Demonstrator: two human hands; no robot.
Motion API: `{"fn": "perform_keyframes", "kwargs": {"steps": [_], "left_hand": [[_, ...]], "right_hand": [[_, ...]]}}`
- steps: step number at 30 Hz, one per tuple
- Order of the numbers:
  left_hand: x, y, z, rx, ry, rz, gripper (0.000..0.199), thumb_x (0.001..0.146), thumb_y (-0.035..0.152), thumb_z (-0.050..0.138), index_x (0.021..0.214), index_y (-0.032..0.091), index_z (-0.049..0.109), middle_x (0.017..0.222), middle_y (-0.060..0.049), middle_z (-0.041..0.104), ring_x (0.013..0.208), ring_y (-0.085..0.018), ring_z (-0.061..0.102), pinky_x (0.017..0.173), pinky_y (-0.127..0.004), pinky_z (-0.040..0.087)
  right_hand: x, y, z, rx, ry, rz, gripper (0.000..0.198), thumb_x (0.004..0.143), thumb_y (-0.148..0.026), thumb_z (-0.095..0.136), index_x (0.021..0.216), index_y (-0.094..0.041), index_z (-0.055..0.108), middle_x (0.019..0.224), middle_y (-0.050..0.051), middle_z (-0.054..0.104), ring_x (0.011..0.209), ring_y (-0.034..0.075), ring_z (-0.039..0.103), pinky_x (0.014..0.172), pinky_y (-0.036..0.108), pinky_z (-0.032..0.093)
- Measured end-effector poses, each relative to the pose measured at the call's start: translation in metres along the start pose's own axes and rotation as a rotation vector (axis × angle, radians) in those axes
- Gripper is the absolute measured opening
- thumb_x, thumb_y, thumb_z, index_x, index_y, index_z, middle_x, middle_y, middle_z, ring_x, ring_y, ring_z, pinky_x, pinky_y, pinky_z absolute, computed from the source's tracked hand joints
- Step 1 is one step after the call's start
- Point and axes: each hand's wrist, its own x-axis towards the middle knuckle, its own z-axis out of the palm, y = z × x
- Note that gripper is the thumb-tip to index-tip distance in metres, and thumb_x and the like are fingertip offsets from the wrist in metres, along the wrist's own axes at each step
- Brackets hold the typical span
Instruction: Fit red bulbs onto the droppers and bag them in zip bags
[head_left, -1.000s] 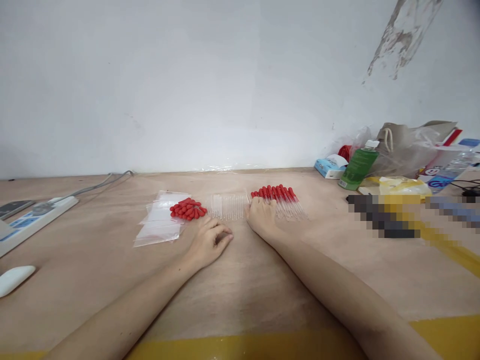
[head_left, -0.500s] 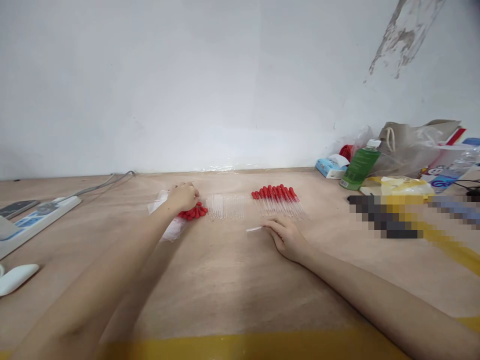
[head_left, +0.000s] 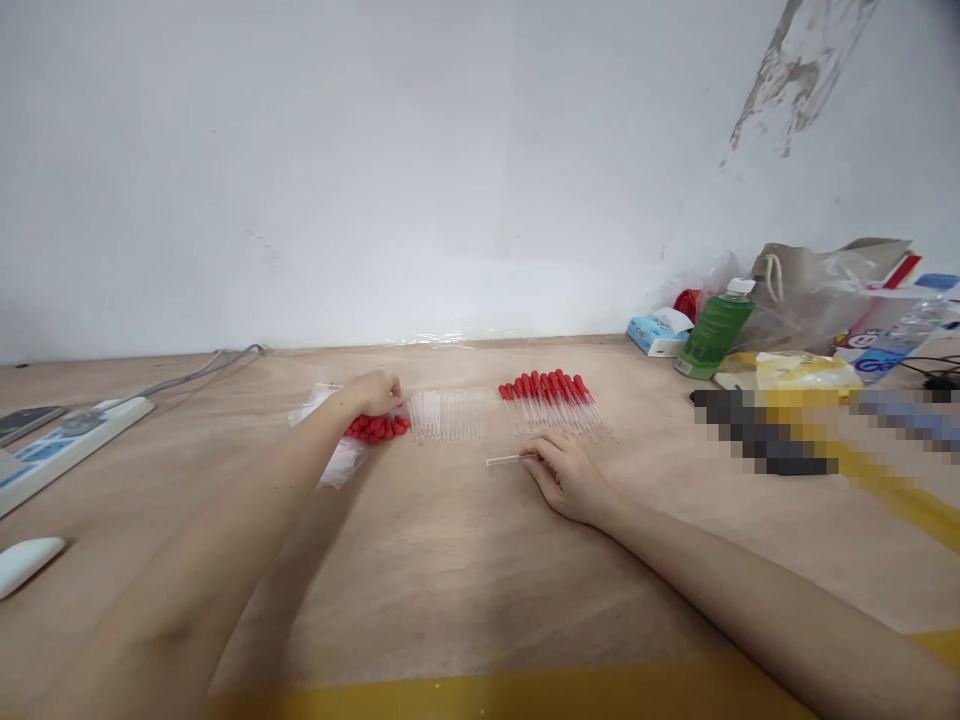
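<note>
Your right hand (head_left: 566, 476) pinches a clear dropper tube (head_left: 504, 460), probably light, brittle, best held near its end; your left hand (head_left: 379, 393), grip unclear, hovers over soft-looking red dropper bulbs (head_left: 381, 429).

Clear tubes (head_left: 448, 415) and red-topped droppers (head_left: 553, 388) flank a narrow open gap.

Left hand (head_left: 380, 392), near nine o'clock: bare.
Left forearm (head_left: 232, 560), eight o'clock: bare, tapering shape.
Right hand (head_left: 568, 482), between four and five o'clock: bare.
Right forearm (head_left: 720, 570), four o'clock: bare, slim, tapering.
</note>
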Motion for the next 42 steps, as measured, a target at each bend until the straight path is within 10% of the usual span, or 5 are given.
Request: {"fn": "perform_keyframes", "kwargs": {"steps": [11,20,42], "left_hand": [[-0.076,0.057,0.034,-0.522,0.169,0.308,0.031,0.085,0.029,0.039,0.113,0.018,0.045,0.077,-0.001,0.058,0.065,-0.013,0.054,0.060,-0.023,0.042],[-0.105,0.074,0.084,-1.036,-0.031,0.168,0.018,0.074,0.027,0.059,0.086,0.014,0.052,0.084,-0.005,0.063,0.078,-0.015,0.059,0.071,-0.028,0.046],[-0.109,0.076,0.090,-0.801,0.068,0.233,0.022,0.079,0.032,0.054,0.093,0.017,0.063,0.090,-0.005,0.065,0.079,-0.016,0.059,0.069,-0.027,0.046]], "right_hand": [[0.001,-0.001,0.000,0.027,0.008,0.026,0.012,0.084,-0.015,0.041,0.087,-0.018,0.052,0.083,0.006,0.056,0.077,0.017,0.051,0.070,0.031,0.039],[0.001,-0.002,0.000,0.006,0.012,0.019,0.012,0.084,-0.015,0.040,0.086,-0.018,0.052,0.083,0.006,0.057,0.076,0.017,0.051,0.070,0.031,0.037],[0.003,-0.015,0.003,-0.002,-0.001,0.023,0.009,0.084,-0.021,0.044,0.082,-0.018,0.052,0.069,0.000,0.057,0.063,0.012,0.049,0.073,0.031,0.031]]}}
